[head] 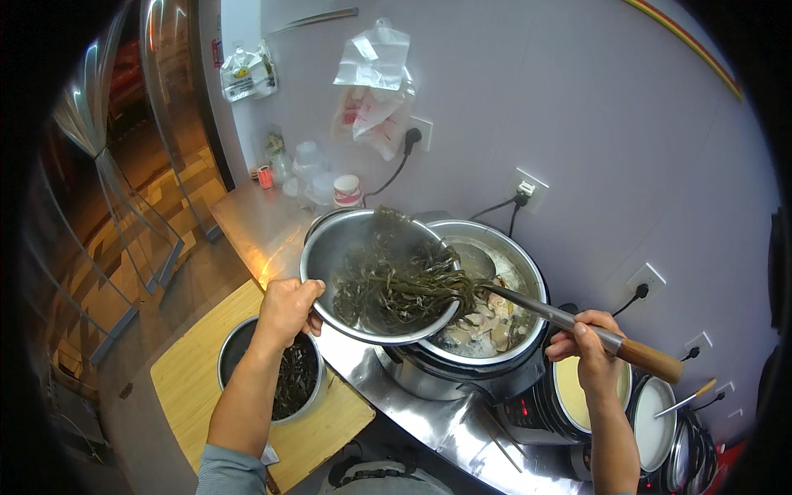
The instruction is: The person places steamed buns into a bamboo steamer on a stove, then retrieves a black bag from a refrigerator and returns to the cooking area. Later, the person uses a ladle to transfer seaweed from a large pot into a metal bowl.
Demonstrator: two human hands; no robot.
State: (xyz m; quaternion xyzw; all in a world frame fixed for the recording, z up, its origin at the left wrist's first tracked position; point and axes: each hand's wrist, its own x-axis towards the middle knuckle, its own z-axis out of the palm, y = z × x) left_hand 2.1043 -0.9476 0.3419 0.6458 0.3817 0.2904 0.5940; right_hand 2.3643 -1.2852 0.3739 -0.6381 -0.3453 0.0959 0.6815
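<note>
My left hand [289, 311] grips the rim of a steel bowl [322, 260], which is tilted towards an electric cooker pot [537, 272]. Dark green seaweed strips [396, 284] fill the bowl's lower side and hang over its rim at the pot. In my right hand [588, 346] is a ladle [544, 307] with a steel shaft and a wooden handle end; its round head lies in the pot near the seaweed. Pale pieces that look like meat [495, 325] sit in the pot's cloudy liquid. Below my left forearm, a second steel pot [322, 377] holds more dark strips.
The second pot stands on a wooden board [192, 371]. Further cookers with yellow contents [572, 390] and white contents [653, 414] line the steel counter [408, 390] at right. Chopsticks [501, 442] lie near its edge. Plugged cords, plastic tubs [309, 162] and hanging bags [374, 59] are by the wall.
</note>
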